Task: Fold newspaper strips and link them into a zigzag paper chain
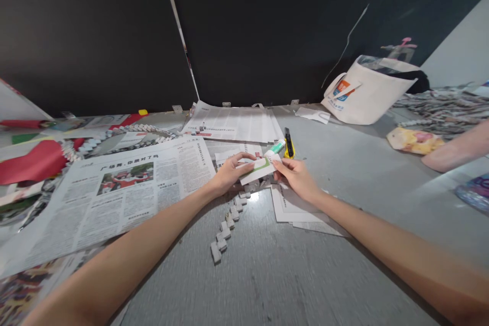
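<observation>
Between my two hands I hold a small strip of white paper (pixel 254 173) with a green printed band. My left hand (pixel 231 173) pinches its left end, thumb on top, while my right hand (pixel 294 175) grips the right end between thumb and fingers. Just beyond the strip lie a green and white glue stick (pixel 277 147) and a yellow and black utility knife (pixel 289 143). A zigzag chain of folded paper (pixel 229 220) runs along the grey surface below my hands. Under my right wrist are some cut paper sheets (pixel 286 210).
Newspaper sheets (pixel 133 188) spread over the left, beside red paper (pixel 34 160) and another folded-paper chain (pixel 103 137). More newspaper (pixel 237 123) lies at the dark wall (pixel 267 30). A white tote bag (pixel 372 94) stands back right; another person's limb (pixel 458 147) enters at the right.
</observation>
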Demonstrator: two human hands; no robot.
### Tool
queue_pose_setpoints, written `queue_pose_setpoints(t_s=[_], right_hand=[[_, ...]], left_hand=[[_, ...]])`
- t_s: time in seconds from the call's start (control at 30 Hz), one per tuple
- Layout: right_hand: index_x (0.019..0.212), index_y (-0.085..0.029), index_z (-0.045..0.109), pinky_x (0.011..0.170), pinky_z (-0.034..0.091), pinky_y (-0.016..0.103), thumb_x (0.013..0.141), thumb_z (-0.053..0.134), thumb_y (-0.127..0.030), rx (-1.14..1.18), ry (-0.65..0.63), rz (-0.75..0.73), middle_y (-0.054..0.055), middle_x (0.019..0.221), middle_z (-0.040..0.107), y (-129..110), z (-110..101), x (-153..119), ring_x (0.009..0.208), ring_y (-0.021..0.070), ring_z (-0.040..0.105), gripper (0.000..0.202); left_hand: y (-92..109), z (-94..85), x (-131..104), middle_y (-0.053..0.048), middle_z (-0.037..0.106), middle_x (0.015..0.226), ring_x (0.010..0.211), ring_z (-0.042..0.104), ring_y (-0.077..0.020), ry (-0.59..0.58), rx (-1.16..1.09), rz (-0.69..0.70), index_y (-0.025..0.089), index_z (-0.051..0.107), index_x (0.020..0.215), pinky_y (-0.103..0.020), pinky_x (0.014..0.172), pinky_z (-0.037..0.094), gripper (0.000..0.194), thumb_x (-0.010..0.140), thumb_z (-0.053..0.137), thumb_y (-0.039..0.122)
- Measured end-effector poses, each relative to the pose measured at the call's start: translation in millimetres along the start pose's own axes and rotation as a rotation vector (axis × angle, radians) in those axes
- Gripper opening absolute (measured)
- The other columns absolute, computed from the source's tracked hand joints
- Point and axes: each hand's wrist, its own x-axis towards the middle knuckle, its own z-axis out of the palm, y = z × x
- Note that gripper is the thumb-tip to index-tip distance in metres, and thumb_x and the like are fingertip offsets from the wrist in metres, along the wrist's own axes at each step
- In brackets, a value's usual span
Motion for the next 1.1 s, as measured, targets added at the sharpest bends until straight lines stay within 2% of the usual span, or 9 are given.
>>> queue_pose_setpoints(t_s=[0.13, 0.27, 0.4, 0.57, 0.73, 0.83, 0.9, 1.0, 1.1], right_hand=[[0.065, -0.020, 0.066, 0.052, 0.032, 0.029, 0.098, 0.067, -0.061, -0.090, 0.053, -0.016, 0.002, 0.059, 0.063, 2.9, -0.2, 0.7, 0.053, 0.0124, 0.046, 0.052], [0.064, -0.020, 0.065, 0.052, 0.033, 0.029, 0.098, 0.066, -0.062, -0.104, 0.070, -0.013, 0.003, 0.060, 0.064, 0.7, 0.3, 0.5, 0.052, 0.0125, 0.047, 0.054], [0.061, -0.021, 0.062, 0.051, 0.033, 0.029, 0.098, 0.066, -0.060, -0.103, 0.086, -0.018, 0.002, 0.055, 0.062, -1.9, 0.1, -0.8, 0.049, 0.0117, 0.045, 0.055], [0.062, -0.021, 0.063, 0.048, 0.031, 0.029, 0.099, 0.065, -0.062, -0.083, 0.092, -0.006, 0.000, 0.050, 0.059, 1.1, -0.4, -1.0, 0.045, 0.0109, 0.043, 0.055], [0.063, -0.021, 0.067, 0.049, 0.035, 0.028, 0.098, 0.065, -0.065, -0.051, 0.095, 0.007, -0.001, 0.045, 0.055, 1.7, -0.1, -1.0, 0.045, 0.0118, 0.046, 0.056], [0.061, -0.021, 0.067, 0.048, 0.033, 0.028, 0.097, 0.067, -0.065, -0.027, 0.120, 0.017, -0.001, 0.044, 0.053, 1.5, 0.6, -0.4, 0.043, 0.0116, 0.043, 0.056], [0.061, -0.022, 0.067, 0.046, 0.030, 0.029, 0.096, 0.068, -0.066, 0.024, 0.154, 0.034, -0.002, 0.044, 0.052, 3.4, 0.9, 1.2, 0.042, 0.0115, 0.041, 0.056], [0.060, -0.021, 0.066, 0.046, 0.028, 0.029, 0.094, 0.071, -0.064, 0.116, 0.196, 0.052, -0.002, 0.044, 0.051, 9.7, 0.7, 4.8, 0.042, 0.0116, 0.040, 0.055], [0.060, -0.021, 0.066, 0.047, 0.028, 0.030, 0.093, 0.073, -0.061, 0.169, 0.205, 0.051, -0.002, 0.045, 0.051, 16.6, 0.1, 7.9, 0.044, 0.0120, 0.041, 0.052]], left_hand=[[3.3, 1.9, -1.0, -0.012, 0.076, 0.113, 0.083, 0.069, -0.0183, 0.042, 0.119, 0.065, 0.020, 0.071, 0.117, -0.027, 0.068, 0.050, 0.045, 0.078, 0.089, 0.036], [5.0, 3.8, -1.8, -0.007, 0.077, 0.094, 0.067, 0.066, -0.0168, 0.059, 0.127, -0.017, 0.020, 0.065, 0.115, -0.025, 0.058, 0.046, 0.046, 0.080, 0.087, 0.041], [2.4, 2.5, -1.2, -0.002, 0.074, 0.075, 0.059, 0.065, -0.0161, 0.039, 0.088, -0.005, 0.021, 0.057, 0.109, -0.022, 0.052, 0.041, 0.045, 0.087, 0.081, 0.053], [-3.4, -0.8, 1.9, -0.008, 0.079, 0.077, 0.056, 0.067, -0.0180, -0.088, -0.042, -0.011, 0.023, 0.049, 0.113, -0.023, 0.050, 0.045, 0.048, 0.093, 0.073, 0.060], [-4.0, -0.3, 1.8, -0.009, 0.079, 0.079, 0.063, 0.070, -0.0192, -0.086, -0.089, -0.030, 0.022, 0.052, 0.116, -0.023, 0.052, 0.047, 0.045, 0.095, 0.069, 0.059], [-2.1, -0.1, 0.2, -0.008, 0.078, 0.084, 0.070, 0.073, -0.0203, -0.094, -0.133, -0.036, 0.022, 0.056, 0.119, -0.027, 0.059, 0.051, 0.038, 0.097, 0.066, 0.051], [-1.2, -1.0, -0.6, -0.009, 0.077, 0.090, 0.075, 0.074, -0.0204, -0.115, -0.197, 0.006, 0.021, 0.058, 0.121, -0.031, 0.069, 0.056, 0.033, 0.095, 0.064, 0.040], [-2.3, -3.7, -0.7, -0.011, 0.076, 0.101, 0.080, 0.075, -0.0206, -0.182, -0.251, 0.082, 0.019, 0.061, 0.128, -0.038, 0.084, 0.057, 0.044, 0.084, 0.061, 0.023], [-4.3, -5.8, -0.7, -0.014, 0.074, 0.118, 0.082, 0.074, -0.0201, -0.214, -0.249, 0.127, 0.020, 0.065, 0.129, -0.038, 0.085, 0.057, 0.055, 0.074, 0.058, 0.018]])
